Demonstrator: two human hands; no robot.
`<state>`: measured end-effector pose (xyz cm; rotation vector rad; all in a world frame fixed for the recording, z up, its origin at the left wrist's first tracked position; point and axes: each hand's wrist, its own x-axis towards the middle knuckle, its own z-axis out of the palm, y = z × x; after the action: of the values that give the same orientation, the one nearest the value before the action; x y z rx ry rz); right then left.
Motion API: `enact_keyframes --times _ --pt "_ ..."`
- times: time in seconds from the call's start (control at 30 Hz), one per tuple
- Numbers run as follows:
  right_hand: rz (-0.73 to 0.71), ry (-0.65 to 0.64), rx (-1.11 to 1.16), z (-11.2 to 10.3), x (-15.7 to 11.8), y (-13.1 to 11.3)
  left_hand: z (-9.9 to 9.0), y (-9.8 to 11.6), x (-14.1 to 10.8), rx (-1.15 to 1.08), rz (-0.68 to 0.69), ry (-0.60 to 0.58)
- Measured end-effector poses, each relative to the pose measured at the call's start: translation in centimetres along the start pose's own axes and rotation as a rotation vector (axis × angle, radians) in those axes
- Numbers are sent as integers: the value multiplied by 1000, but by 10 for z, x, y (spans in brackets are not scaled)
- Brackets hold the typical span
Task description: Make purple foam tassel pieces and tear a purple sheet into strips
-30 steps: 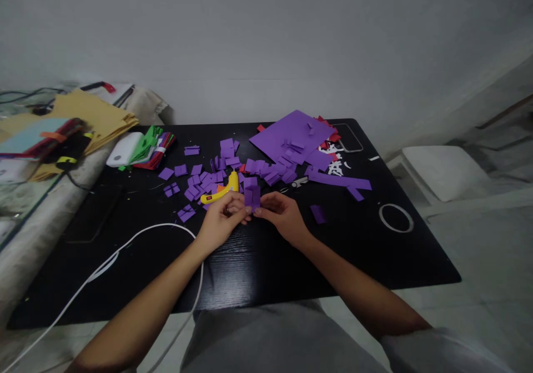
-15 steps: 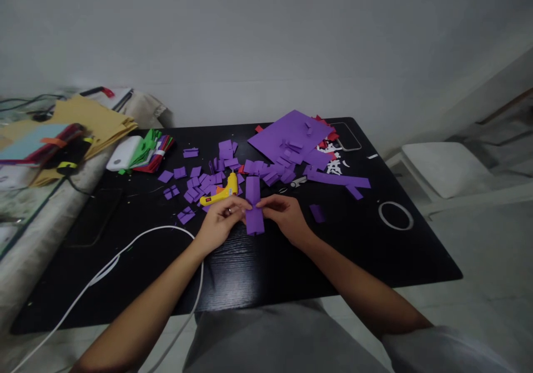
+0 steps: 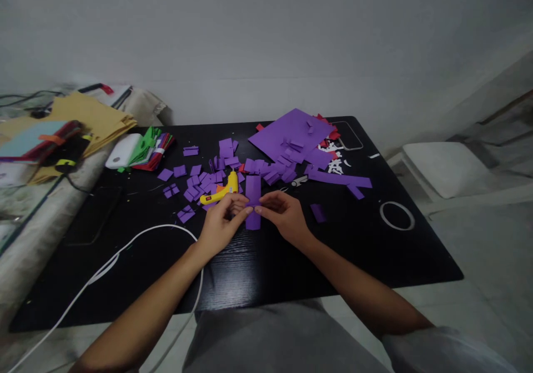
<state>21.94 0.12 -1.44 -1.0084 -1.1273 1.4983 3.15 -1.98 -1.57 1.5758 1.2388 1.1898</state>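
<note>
Between both hands is a purple paper piece [image 3: 253, 187], a long upright strip pinched in at its middle. My left hand [image 3: 222, 217] grips its left side with thumb and fingertips, and my right hand [image 3: 283, 215] pinches the right side at the same height. The two thumbs almost meet on the near face. Just beyond my left hand lies a yellow glue gun [image 3: 220, 194] on small purple folded pieces [image 3: 200, 183]. Grey-handled scissors [image 3: 298, 181] lie past my right hand, their blades partly hidden.
A large purple sheet [image 3: 287, 134] lies at the back, beside red and white scraps [image 3: 335, 165]. A white cable [image 3: 141, 234] loops across the left of the black table [image 3: 353, 240]. A white tape ring [image 3: 397, 216] sits at the right; green and red bundles [image 3: 154, 148] lie back left.
Both thumbs have moved inward over the middle of the purple paper piece, which now looks narrower and flatter there. The glue gun and scattered pieces stay put.
</note>
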Motion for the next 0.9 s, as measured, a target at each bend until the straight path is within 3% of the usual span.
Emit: enact_keyframes --times 0.37,0.57,0.9 --pt "40 26 18 0 2 4 3 0 0 -109 -56 57" --pt "12 41 0 0 2 4 1 6 5 -121 -149 -33" --pt "2 48 -23 3 -1 2 3 8 3 -34 -97 -22"
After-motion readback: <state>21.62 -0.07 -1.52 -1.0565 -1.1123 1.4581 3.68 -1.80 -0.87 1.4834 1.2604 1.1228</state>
